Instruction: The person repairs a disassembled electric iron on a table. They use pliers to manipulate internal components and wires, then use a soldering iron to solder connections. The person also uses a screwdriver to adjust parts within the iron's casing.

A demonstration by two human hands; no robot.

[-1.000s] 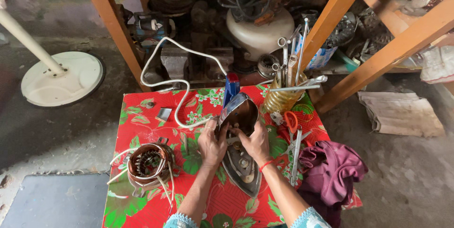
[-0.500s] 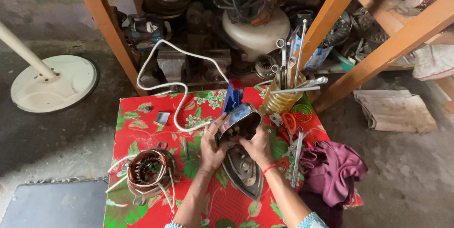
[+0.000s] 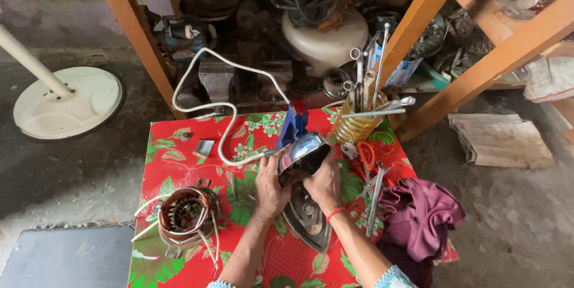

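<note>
Both your hands are on the iron's shiny cover [image 3: 304, 152], tilting it up off the soleplate [image 3: 308, 216] at mid-table [image 3: 179, 150]. Left hand [image 3: 270, 187] fingers wrap its left side, right hand [image 3: 324, 183] fingers clasp the right. Motor coil [image 3: 182, 211] sits left.
</note>
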